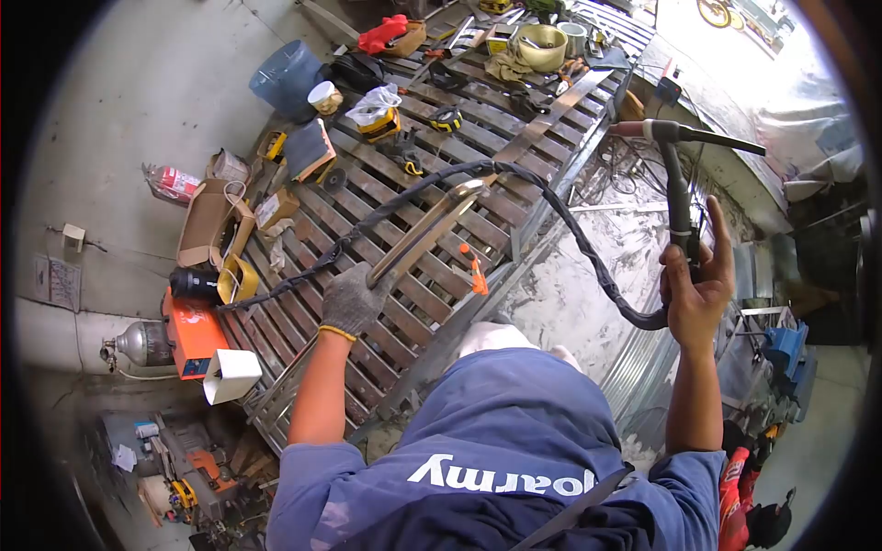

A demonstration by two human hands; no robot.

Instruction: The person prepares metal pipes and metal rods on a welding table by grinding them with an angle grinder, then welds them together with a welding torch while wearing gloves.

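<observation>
My left hand, in a grey knit glove, is closed around a long shiny metal bar. The bar slants up and away over the slatted metal table; my forearm hides part of it. Raised to the right of the table, my bare right hand grips a TIG welding torch, one finger stretched along its handle. The torch's pinkish nozzle points left and its long black cap points right. A black sheathed cable loops from the torch across the table towards an orange welding machine.
Across the table lie a tape measure, a blue bucket, a beige bowl and an orange tool. A cardboard box stands by the left wall, near a fire extinguisher. Metal profiles lie on the right.
</observation>
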